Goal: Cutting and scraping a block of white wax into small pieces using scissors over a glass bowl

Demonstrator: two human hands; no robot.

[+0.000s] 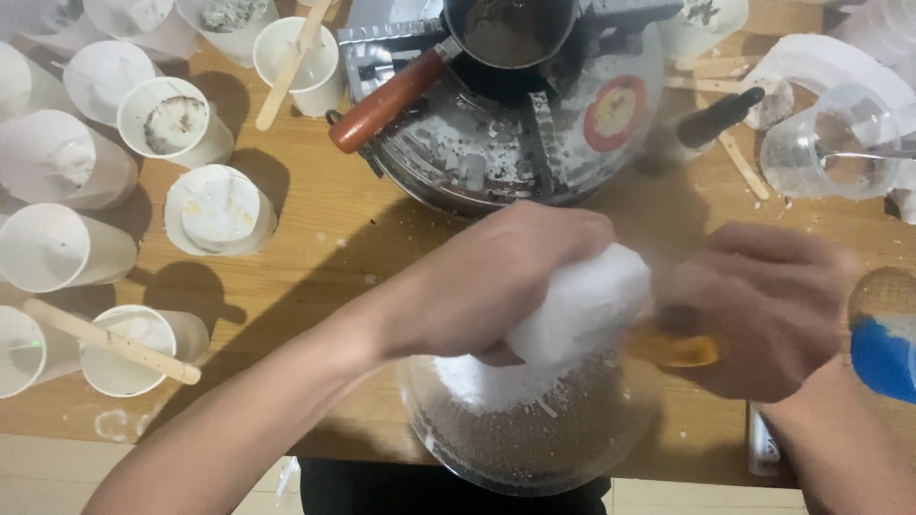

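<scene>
Wooden surface (315,238) is carrying everything around the clear bowl (530,434) at its near edge. Directly above that bowl I am clamping my left hand (496,281) on a white lump (582,305), while my blurred right hand (763,305) is gripping an amber piece (673,348) against it. Beyond the bowl is sitting a round metal stove (515,133); left of it, white cups (219,210).

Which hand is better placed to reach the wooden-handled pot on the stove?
Left, probably. The left hand grips the white wad over the clear bowl, and the pot's wooden handle points toward its side. The right hand, blurred, is closed on an amber object farther away.
</scene>
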